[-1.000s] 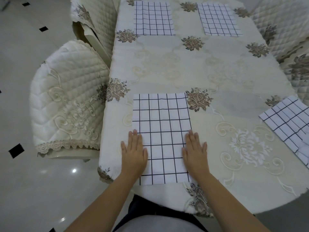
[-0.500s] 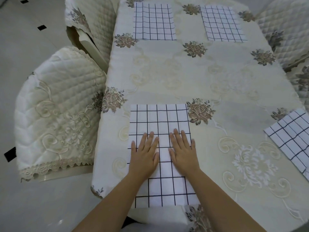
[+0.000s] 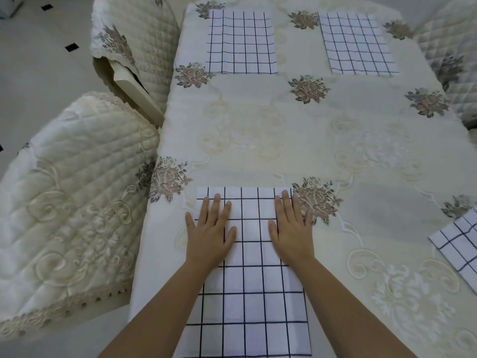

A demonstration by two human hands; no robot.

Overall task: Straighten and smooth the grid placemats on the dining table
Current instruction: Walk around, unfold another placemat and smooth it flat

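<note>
currently, the near placemat (image 3: 247,293) lies flat on the tablecloth (image 3: 296,140) at the near edge of the dining table, its long side running away from the person and its grid lines roughly square to the table edge. left hand (image 3: 210,231): palm down on the far left part of this placemat, fingers straight and slightly spread, gripping nothing; the little finger extends past the left edge onto the tablecloth. right hand (image 3: 293,232): palm down on the far right part, fingers straight and close together, gripping nothing; its outer fingers lie at or just over the right edge, beside a brown flower motif (image 3: 316,198). the two hands are apart, with bare placemat between them, and their fingertips stop just short of the far edge. far left placemat (image 3: 241,42): flat at the far side of the table. far right placemat (image 3: 357,43): flat, turned slightly against the table edge. a fourth placemat (image 3: 458,245) lies at an angle at the right side, partly out of view. quilted chair covers (image 3: 69,202) stand to the left of the table, and more on the far right.
</note>
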